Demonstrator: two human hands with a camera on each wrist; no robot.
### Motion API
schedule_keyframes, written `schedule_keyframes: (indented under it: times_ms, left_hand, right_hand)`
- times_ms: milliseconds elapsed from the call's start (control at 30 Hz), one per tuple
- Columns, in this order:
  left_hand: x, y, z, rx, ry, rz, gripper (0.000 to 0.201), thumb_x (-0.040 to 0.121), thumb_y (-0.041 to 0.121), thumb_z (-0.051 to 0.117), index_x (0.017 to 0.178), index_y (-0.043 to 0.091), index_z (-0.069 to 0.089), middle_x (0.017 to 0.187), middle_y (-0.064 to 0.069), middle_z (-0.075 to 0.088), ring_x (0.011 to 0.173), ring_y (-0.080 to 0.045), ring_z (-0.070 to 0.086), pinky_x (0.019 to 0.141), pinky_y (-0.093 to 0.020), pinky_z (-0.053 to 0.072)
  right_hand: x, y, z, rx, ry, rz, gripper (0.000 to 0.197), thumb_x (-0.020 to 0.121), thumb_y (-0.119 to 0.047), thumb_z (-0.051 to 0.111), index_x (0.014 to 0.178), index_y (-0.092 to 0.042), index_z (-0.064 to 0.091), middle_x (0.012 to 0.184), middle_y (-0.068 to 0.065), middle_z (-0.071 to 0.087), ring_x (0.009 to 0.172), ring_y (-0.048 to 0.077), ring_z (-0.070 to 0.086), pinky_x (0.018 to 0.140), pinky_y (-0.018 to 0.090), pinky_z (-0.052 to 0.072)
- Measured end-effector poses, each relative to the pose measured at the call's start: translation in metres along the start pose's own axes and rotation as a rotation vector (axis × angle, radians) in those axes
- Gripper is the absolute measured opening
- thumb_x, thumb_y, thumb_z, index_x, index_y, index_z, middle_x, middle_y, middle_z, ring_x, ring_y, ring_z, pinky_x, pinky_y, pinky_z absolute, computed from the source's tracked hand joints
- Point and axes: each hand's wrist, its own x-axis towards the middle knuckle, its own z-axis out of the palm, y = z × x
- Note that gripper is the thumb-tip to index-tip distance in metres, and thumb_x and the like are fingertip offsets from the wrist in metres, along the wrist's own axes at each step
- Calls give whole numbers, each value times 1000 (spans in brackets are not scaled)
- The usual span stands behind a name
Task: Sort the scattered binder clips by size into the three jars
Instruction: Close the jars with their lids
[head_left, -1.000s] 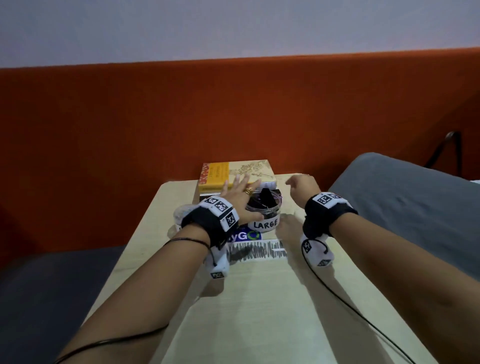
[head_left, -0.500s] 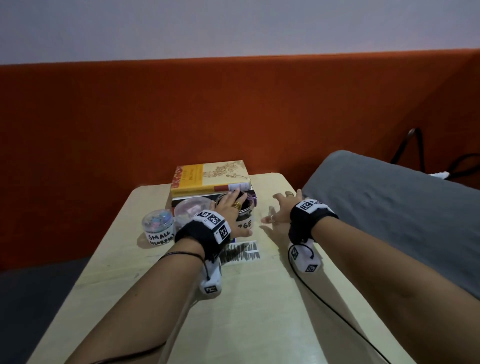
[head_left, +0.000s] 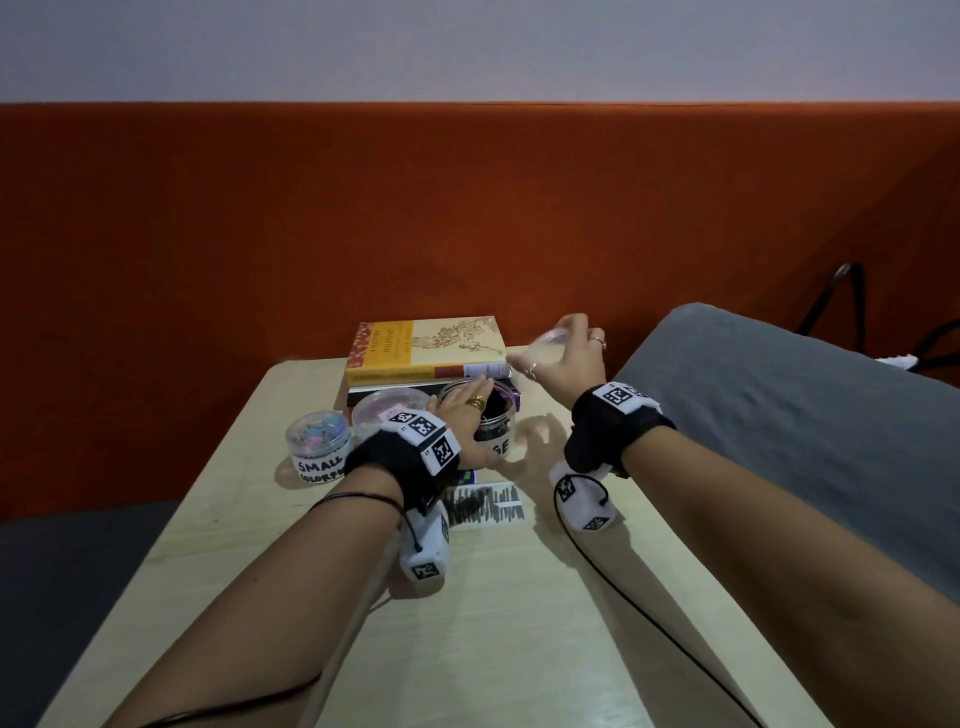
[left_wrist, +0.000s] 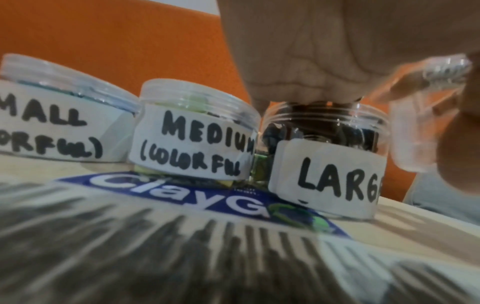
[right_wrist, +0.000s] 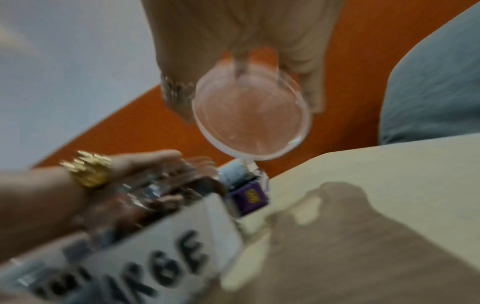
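Three clear jars stand in a row in front of the books: the small jar (head_left: 317, 447) (left_wrist: 52, 115) and the medium jar (head_left: 389, 408) (left_wrist: 192, 131) have lids on and hold colourful clips. The large jar (head_left: 498, 444) (left_wrist: 324, 164) (right_wrist: 155, 257) is uncovered and full of black clips. My left hand (head_left: 467, 410) (left_wrist: 298, 61) (right_wrist: 130, 164) lies flat over its mouth, fingers pressing on the clips. My right hand (head_left: 566, 358) (right_wrist: 233, 30) holds a clear round lid (head_left: 540, 351) (right_wrist: 252, 119) (left_wrist: 426, 115) in the air, up and to the right of the large jar.
A stack of books (head_left: 431, 348) lies right behind the jars at the far end of the wooden table (head_left: 493, 597). A printed card (head_left: 483, 501) (left_wrist: 182, 197) sits in front of the jars. A grey cushion (head_left: 779, 405) borders the table's right edge.
My right hand has come up off the table with the clear lid in its fingers. The left hand has stayed on the large jar.
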Motion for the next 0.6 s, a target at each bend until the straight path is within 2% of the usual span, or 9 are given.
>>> schedule_keyframes:
  times_ms: [67, 133, 200, 267, 300, 367, 433, 500, 600]
  left_hand:
    - [2, -4, -7, -171, 31, -19, 102, 80, 33, 65, 152, 16, -5, 160, -3, 7, 143, -25, 24, 115, -41, 28]
    - [3, -10, -13, -389, 127, -82, 98, 80, 20, 65, 153, 15, -1, 158, -6, 14, 132, -29, 41, 101, -37, 45]
    - [2, -17, -20, -525, 261, -145, 94, 82, 8, 59, 152, 20, -1, 158, -2, 12, 134, -28, 39, 97, -33, 45]
    - [0, -23, -26, -470, 312, -162, 83, 86, 2, 52, 152, 22, 6, 159, 2, 6, 142, -24, 27, 99, -28, 40]
    - [0, -26, -29, -403, 298, -147, 77, 87, -1, 50, 151, 21, 13, 160, 4, 4, 144, -22, 22, 103, -28, 37]
    - [-1, -30, -28, -285, 206, -104, 75, 87, -5, 48, 151, 21, 18, 160, 6, 3, 147, -20, 16, 114, -31, 28]
    - [-3, -30, -26, -121, 35, -80, 81, 87, -4, 47, 152, 25, 8, 160, 5, 3, 148, -21, 11, 117, -34, 23]
    - [-3, -30, -24, 29, -85, -59, 86, 87, 0, 49, 152, 23, -3, 160, 5, -7, 149, -19, 1, 119, -35, 20]
    - [0, -28, -23, 141, -130, -77, 90, 87, 5, 52, 151, 17, -10, 159, 3, -16, 149, -17, -7, 122, -38, 7]
  right_hand:
    - [-2, -9, 5, 128, 1, -10, 71, 67, -43, 79, 114, -7, 40, 110, 6, 37, 96, 18, 39, 77, 22, 35]
    - [-7, -13, 13, 189, -65, 4, 65, 65, -43, 81, 102, -10, 40, 102, 3, 41, 90, 17, 42, 63, 19, 35]
    - [-9, -7, 25, 197, -152, 3, 64, 61, -48, 81, 95, -15, 37, 95, 1, 44, 84, 16, 43, 58, 19, 33]
    - [-11, -2, 34, 170, -265, -49, 62, 63, -48, 80, 94, -17, 36, 94, 1, 45, 85, 17, 44, 66, 22, 37]
    - [-12, -2, 36, 164, -334, -77, 60, 66, -44, 80, 99, -17, 37, 98, 1, 46, 89, 18, 46, 72, 26, 40]
    - [-14, -5, 36, 125, -461, -139, 67, 70, -33, 80, 120, -17, 39, 115, 6, 46, 104, 22, 50, 86, 31, 46]
    - [-14, -8, 34, 1, -532, -199, 79, 73, -30, 78, 138, -22, 34, 130, 11, 40, 119, 26, 47, 102, 35, 43]
    - [-13, -10, 34, -160, -609, -236, 80, 78, -34, 73, 145, -25, 29, 136, 13, 29, 128, 29, 40, 111, 35, 36]
    - [-13, -12, 33, -343, -729, -223, 85, 85, -42, 63, 151, -21, 14, 152, 12, 7, 141, 31, 24, 117, 33, 26]
